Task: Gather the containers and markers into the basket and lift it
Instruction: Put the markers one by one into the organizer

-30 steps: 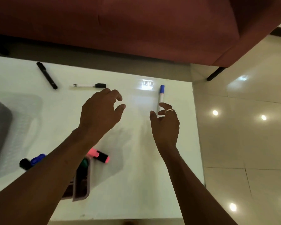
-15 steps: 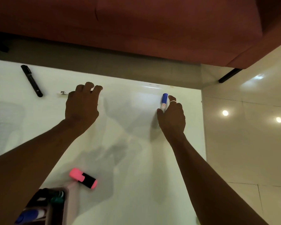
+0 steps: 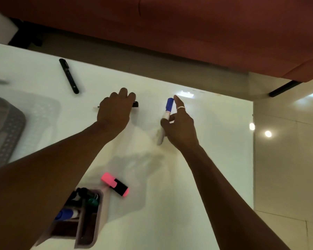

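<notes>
My right hand [image 3: 180, 127] grips a white marker with a blue cap [image 3: 167, 112], lifted a little off the white table [image 3: 206, 168]. My left hand [image 3: 115, 112] lies over a white marker with a black cap [image 3: 135, 104]; only its two ends show, and the fingers curl around it. A black marker [image 3: 69, 76] lies at the far left of the table. A pink highlighter [image 3: 115, 184] rests near the front. Beside it stands a pinkish container [image 3: 90, 226] holding several markers. The grey perforated basket [image 3: 6, 130] is at the left edge.
A dark red sofa [image 3: 188, 33] runs along the far side of the table, with a black leg [image 3: 284, 88] at the right. Glossy tiled floor [image 3: 287, 159] lies to the right of the table's edge. My left forearm hides part of the container.
My right hand has closed on the blue-capped marker and drawn it nearer, off the table. My left hand has settled onto the black-capped marker. The camera shifted, showing the basket again.
</notes>
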